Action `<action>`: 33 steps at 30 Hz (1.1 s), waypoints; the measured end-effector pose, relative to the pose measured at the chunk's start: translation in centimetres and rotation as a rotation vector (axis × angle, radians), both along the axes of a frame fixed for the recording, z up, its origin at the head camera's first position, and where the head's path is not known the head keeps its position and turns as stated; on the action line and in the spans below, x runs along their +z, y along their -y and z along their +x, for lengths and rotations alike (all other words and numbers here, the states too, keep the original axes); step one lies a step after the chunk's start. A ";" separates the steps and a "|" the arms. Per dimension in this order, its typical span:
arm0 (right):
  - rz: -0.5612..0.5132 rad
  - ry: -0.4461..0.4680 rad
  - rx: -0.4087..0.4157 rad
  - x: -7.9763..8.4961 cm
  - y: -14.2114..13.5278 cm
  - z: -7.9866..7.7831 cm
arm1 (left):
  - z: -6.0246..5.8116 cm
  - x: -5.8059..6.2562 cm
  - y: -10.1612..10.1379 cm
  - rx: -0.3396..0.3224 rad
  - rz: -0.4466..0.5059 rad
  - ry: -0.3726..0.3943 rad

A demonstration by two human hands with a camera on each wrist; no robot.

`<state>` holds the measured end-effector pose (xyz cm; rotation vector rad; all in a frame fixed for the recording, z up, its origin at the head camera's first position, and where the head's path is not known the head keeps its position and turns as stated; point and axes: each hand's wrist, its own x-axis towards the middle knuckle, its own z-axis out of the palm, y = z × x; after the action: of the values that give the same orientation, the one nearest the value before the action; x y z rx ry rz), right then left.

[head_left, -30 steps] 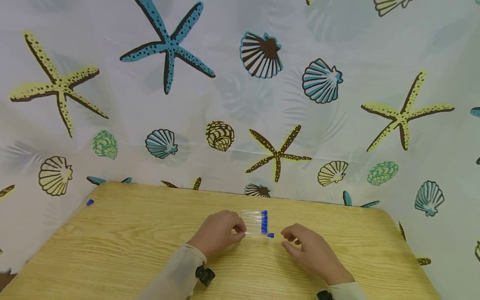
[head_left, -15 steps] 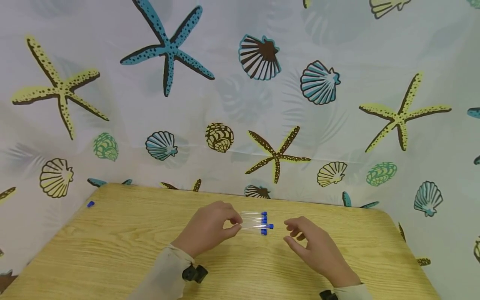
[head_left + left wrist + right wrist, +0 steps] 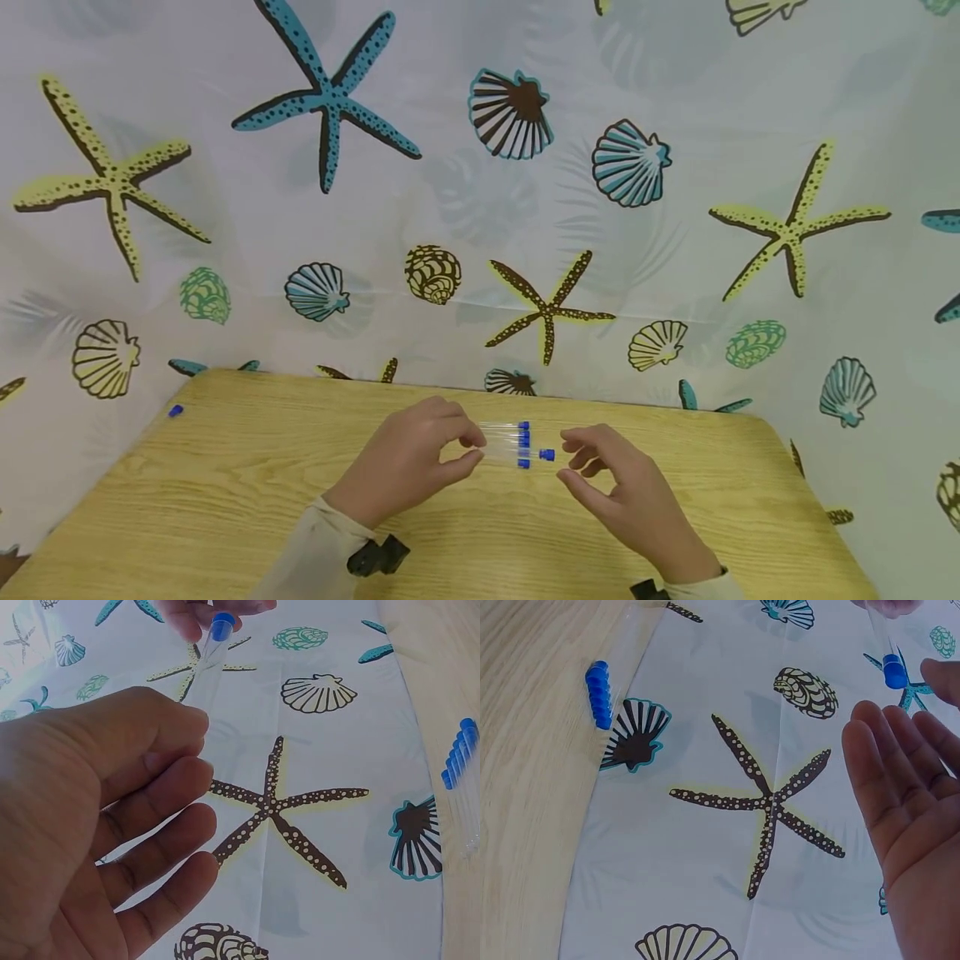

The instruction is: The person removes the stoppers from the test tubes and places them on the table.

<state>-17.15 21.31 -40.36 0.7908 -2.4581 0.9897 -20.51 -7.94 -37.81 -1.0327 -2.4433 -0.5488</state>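
1. Left hand (image 3: 412, 454) pinches the capped tube (image 3: 211, 669), upper middle of left-wrist view.
2. Right hand (image 3: 630, 504), fingers parted, holds nothing near the blue cap (image 3: 547, 455).
3. Probably light, stiff, slick; best gripped gently by cap.

Room over the near tabletop (image 3: 480, 542), a tube (image 3: 214, 658) between the hands (image 3: 412, 458) (image 3: 633, 500).

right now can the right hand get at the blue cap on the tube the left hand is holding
Probably yes: the right hand is close beside the blue cap, holding nothing, with nothing visible in between. The left hand pinches the tube away from the cap, leaving that end free.
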 end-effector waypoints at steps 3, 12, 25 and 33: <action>-0.016 -0.045 0.025 0.3 0.1 0.2 | 0.2 0.3 0.1 -0.013 0.007 -0.012; -0.052 -0.167 0.091 0.7 0.3 0.4 | 0.5 0.6 -0.2 -0.056 0.025 -0.020; -0.045 -0.217 0.065 0.4 0.4 0.3 | 0.8 0.6 -0.3 -0.094 0.043 -0.036; -0.040 -0.265 0.057 0.2 0.6 0.1 | 1.1 0.7 -0.4 -0.096 0.055 -0.008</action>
<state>-17.00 20.73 -40.15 0.9201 -2.1947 0.8876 -19.43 -7.54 -37.09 -1.1325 -2.3673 -0.6376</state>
